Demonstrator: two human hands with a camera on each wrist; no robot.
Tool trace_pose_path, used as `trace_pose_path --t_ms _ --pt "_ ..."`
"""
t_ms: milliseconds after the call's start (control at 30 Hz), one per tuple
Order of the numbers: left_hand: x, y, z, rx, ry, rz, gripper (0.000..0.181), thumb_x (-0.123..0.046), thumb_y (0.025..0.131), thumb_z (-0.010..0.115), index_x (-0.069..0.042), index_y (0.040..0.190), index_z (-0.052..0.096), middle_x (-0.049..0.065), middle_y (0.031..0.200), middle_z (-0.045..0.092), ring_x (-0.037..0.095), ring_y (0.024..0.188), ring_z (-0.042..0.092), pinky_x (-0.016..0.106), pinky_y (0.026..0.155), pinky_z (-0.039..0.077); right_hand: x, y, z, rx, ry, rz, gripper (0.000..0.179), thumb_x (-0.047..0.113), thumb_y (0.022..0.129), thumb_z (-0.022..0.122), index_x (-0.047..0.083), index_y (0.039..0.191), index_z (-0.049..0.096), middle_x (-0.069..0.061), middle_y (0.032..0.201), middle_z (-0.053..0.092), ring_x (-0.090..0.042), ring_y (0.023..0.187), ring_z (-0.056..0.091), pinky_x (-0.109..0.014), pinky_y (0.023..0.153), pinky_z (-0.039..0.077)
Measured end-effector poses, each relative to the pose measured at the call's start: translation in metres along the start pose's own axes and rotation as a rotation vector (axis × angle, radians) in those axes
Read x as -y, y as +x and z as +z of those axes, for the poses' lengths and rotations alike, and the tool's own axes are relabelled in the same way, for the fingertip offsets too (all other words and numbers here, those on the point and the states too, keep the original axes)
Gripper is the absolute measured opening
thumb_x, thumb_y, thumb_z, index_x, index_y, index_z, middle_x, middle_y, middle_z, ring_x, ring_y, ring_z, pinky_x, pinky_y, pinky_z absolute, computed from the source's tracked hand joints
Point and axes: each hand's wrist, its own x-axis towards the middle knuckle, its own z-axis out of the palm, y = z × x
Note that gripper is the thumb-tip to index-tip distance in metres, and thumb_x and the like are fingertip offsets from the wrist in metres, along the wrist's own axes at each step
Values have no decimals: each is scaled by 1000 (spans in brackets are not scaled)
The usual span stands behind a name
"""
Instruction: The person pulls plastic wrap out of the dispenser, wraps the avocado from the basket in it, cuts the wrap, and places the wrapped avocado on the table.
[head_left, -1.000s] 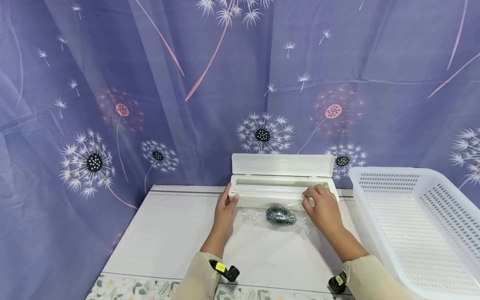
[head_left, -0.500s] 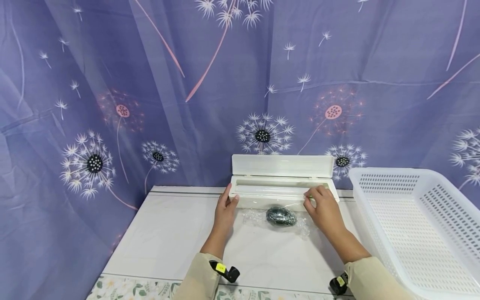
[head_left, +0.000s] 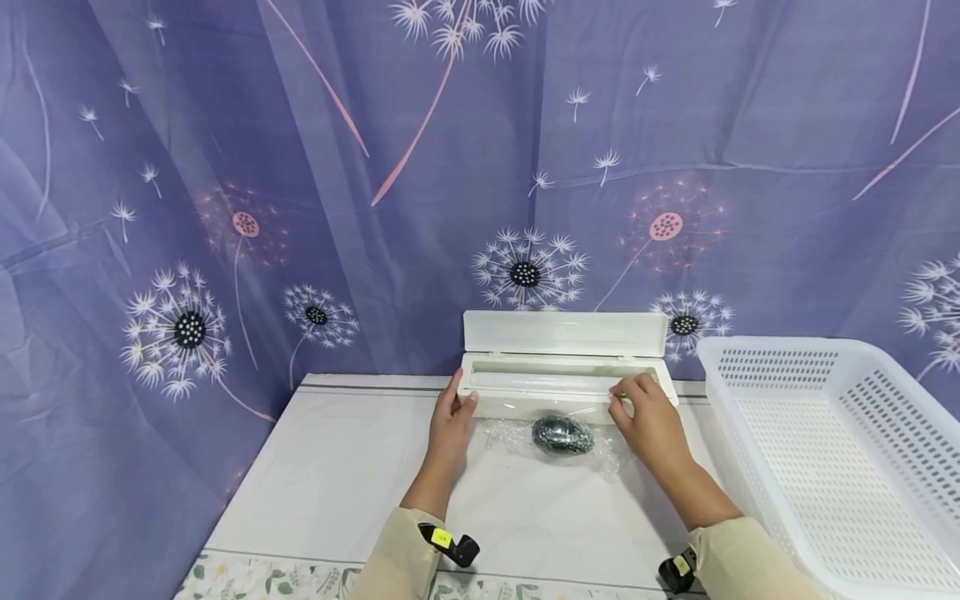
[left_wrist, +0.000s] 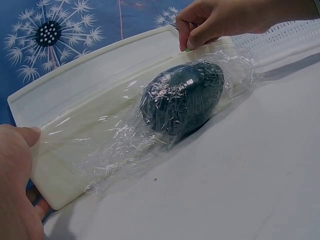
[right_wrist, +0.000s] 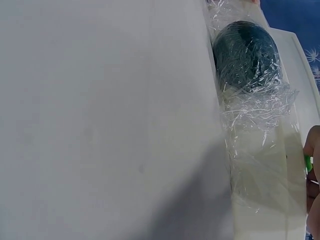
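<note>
A white cling film dispenser (head_left: pixel 498 407) stands near the back of the table, its lid (head_left: pixel 566 333) raised against the curtain. My left hand (head_left: pixel 450 423) grips its left end, thumb on the front edge and fingers lower at the corner. At the right part of the front rim, my right hand (head_left: pixel 651 421) pinches a small green slider (right_wrist: pixel 308 163), mostly hidden by the fingers. From that rim, clear cling film (left_wrist: pixel 117 145) hangs down the front. A glossy dark green oval fruit or vegetable (left_wrist: pixel 182 97), wrapped in crinkled film, lies against the dispenser between my hands.
A white perforated plastic basket (head_left: pixel 813 450) stands to the right, close to my right forearm. White cloth (head_left: pixel 315 475) covers the table, with a floral band (head_left: pixel 262 575) along the near side. Behind hangs a purple dandelion-print curtain (head_left: pixel 420 250).
My right hand has slid slightly to the right along the dispenser's rim with the green slider. The left hand, the dispenser and the wrapped dark green thing hold their places.
</note>
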Motion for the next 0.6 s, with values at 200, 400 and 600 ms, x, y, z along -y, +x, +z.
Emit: trace_pose_path --t_ms 200,400,600 --pt "3 1 0 3 -12 -11 59 -25 99 59 -24 153 36 11 152 31 28 134 38 44 110 32 -2 -1 0 -20 -1 0 10 0 79 69 4 88 66 -9 88 55 -28 70 55 -46 59 48" --pt "1 2 0 -12 14 -11 59 -25 99 60 -22 153 37 10 149 36 26 131 41 42 109 34 -4 -1 -1 -43 -8 -8 9 2 78 69 5 87 66 -8 88 56 -28 71 56 -46 60 48" --pt "0 1 0 -11 16 -11 59 -23 99 60 -21 153 37 10 149 35 25 131 42 42 109 34 -7 -2 -3 -66 -26 -11 8 4 77 68 5 84 67 -9 86 61 -36 88 58 -56 99 38"
